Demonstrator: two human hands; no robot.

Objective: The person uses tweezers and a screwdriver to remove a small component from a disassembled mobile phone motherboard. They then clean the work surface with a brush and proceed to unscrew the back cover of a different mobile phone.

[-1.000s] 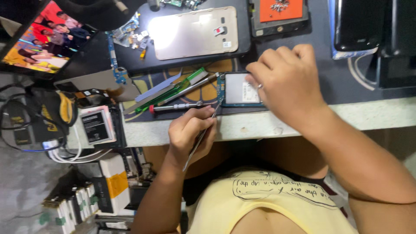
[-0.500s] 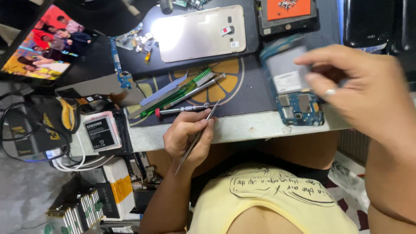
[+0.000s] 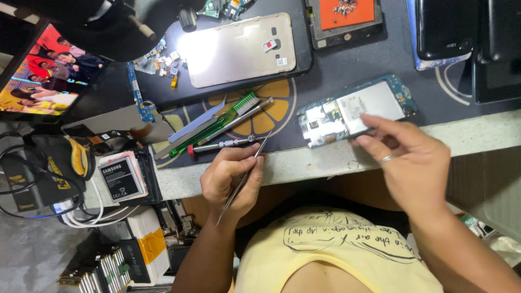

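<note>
My left hand [image 3: 230,182] rests at the table's front edge and grips thin metal tweezers [image 3: 247,173], whose tips point up toward the mat. My right hand [image 3: 412,163], with a ring on one finger, pinches the near edge of an opened phone [image 3: 353,111]. The phone lies on the dark work mat [image 3: 336,70] with its blue circuit board and silver shield exposed. A screwdriver with a red end [image 3: 222,145] lies just above my left hand, beside a green brush [image 3: 217,125] and a flat pry tool.
A gold phone back cover [image 3: 239,51] lies at the mat's far side beside small loose parts. An orange tray of screws [image 3: 347,13] and black phones [image 3: 445,27] sit at the back right. A lit screen [image 3: 43,76], a battery [image 3: 120,176] and cables are on the left.
My right hand has brought the opened phone from in front of me to the right and down onto the mat. My left hand with the tweezers has hardly moved.
</note>
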